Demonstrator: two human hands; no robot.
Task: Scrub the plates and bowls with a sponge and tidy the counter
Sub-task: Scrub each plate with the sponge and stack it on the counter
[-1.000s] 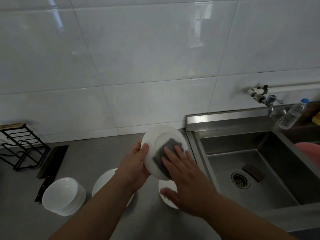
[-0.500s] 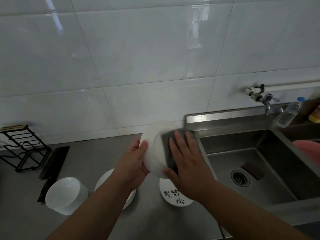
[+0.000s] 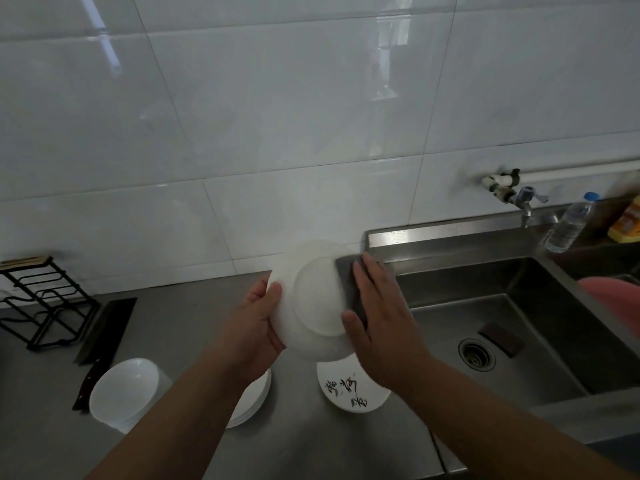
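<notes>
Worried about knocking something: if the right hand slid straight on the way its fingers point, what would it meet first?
Likely the tiled wall, near the sink's raised back edge; the right hand would leave the sponge first. Depth is unclear.

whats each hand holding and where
Left hand grips the white plate by its left rim; right hand presses the grey sponge flat on the plate's right side.

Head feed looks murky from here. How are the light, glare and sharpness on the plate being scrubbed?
Head view: dim overall, the counter dark, while the held plate blows out white, so residue cannot be judged. Head view: the plate's rim and the sponge under the right hand are softly blurred. Head view: glare streaks on the wall tiles; wide-angle curving of tile lines.
</notes>
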